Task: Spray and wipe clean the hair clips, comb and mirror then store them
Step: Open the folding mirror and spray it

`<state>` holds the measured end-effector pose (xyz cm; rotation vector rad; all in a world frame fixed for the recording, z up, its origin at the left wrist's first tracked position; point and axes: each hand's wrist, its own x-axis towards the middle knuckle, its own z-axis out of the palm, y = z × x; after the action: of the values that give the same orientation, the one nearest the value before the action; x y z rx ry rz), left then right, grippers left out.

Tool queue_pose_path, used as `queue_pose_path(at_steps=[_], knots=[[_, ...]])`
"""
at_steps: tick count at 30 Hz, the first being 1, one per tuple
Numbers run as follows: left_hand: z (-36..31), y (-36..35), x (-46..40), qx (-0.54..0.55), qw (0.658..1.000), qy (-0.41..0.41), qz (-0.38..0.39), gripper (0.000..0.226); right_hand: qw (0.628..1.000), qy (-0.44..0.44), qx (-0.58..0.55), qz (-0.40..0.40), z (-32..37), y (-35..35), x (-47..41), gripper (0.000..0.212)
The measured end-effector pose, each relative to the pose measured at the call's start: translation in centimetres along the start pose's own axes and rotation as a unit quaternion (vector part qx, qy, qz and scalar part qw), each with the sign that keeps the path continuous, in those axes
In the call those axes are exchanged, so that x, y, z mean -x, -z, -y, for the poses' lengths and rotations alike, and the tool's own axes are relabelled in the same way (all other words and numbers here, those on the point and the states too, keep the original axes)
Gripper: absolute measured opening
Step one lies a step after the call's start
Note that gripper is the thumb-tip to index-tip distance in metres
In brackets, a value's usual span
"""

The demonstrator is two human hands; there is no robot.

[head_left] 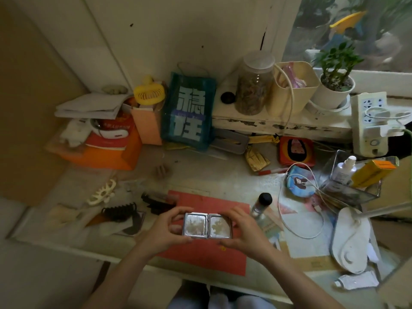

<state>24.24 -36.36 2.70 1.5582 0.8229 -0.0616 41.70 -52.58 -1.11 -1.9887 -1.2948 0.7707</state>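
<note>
Mirror (207, 225): hinged compact, two panes, opened flat, held up over the red mat (207, 259) near the front edge of the table (223, 175). Both panes look cloudy and smeared, so judge it as not yet cleaned.

Left hand (165, 230): fingers curled round the left pane's outer edge, thumb under the lower edge, fingertips over the top. Right hand (243, 230): same grip mirrored on the right pane. Both forearms come in from the bottom of the view and converge on the mirror; wrists roughly level.

Step in hand, as it reads: inspecting or presenting the opened mirror ahead of spray and wipe.

To do it well:
- Keep your fingers on the metal frame, off the glass; prints undo the wipe.
- You need one hand free. The black-capped spray bottle (260, 206) stands just beside your right hand, so shift the hold to the left hand or lay the mirror flat on the mat first.
- Support near the hinge when one-handed; the two halves may fold otherwise.
- Spray lightly and away from the white cable (298, 235) to the right.
- Wipe each pane toward its edges, then the hinge groove.

Still waiting on the left of the table: dark claw clip (120, 211), cream clip (102, 192), black comb (158, 202). Which item is the wiping cloth, cannot tell.
</note>
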Motion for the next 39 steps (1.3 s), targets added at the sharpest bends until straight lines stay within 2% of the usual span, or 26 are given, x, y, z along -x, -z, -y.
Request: queue_pose_path(at_steps=[6,13,20,27,32,39], knots=[[4.8,2.6,0.6,-0.058,0.997,0.024,-0.037,0.065,0.998,-0.003,0.050,0.035,0.3,-5.4,-2.2,0.068],[10.1,8.5,-0.9,-0.186,0.982,0.039,0.009,0.065,0.995,-0.064,0.077,0.011,2.2,-13.5,-4.1,0.067],[13.7,15.0,-3.3,-0.337,0.938,-0.053,0.063,0.062,0.985,-0.148,0.063,-0.055,5.0,-20.3,-6.1,0.054],[15.8,16.1,-4.9,-0.331,0.936,-0.090,0.082,0.064,0.968,-0.225,0.018,-0.110,4.8,-23.1,-6.5,0.073],[16.8,16.1,-5.5,-0.342,0.932,-0.101,0.063,0.066,0.963,-0.234,0.009,-0.133,4.4,-23.3,-6.9,0.066],[17.9,15.8,-6.1,-0.361,0.925,-0.119,0.025,0.066,0.962,-0.220,0.027,-0.160,3.9,-23.9,-7.1,0.068]])
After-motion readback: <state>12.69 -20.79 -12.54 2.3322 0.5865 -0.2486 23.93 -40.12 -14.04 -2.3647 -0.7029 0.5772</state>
